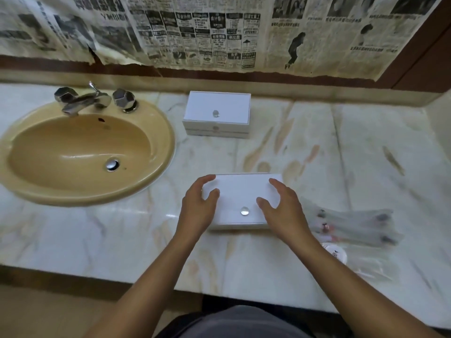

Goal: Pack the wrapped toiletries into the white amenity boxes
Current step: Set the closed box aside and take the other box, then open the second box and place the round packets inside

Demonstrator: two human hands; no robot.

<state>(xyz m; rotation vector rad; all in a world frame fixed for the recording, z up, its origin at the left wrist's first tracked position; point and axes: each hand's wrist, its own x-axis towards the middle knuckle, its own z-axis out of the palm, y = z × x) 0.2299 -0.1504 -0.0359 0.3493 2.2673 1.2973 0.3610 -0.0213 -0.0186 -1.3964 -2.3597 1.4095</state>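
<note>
Framing the near amenity box (pixel 240 201) with loosely curled left hand (pixel 199 207) and right hand (pixel 283 212), gripping nothing, we judge lifting its knobbed lid (pixel 244 211) comes next.

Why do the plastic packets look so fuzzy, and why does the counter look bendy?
Head view: the wrapped packets lie near the frame's right edge, where the picture is smeared and soft; the near box between the hands is sharper. The wide lens bows the counter edge, and light glares white near the sink.
</note>
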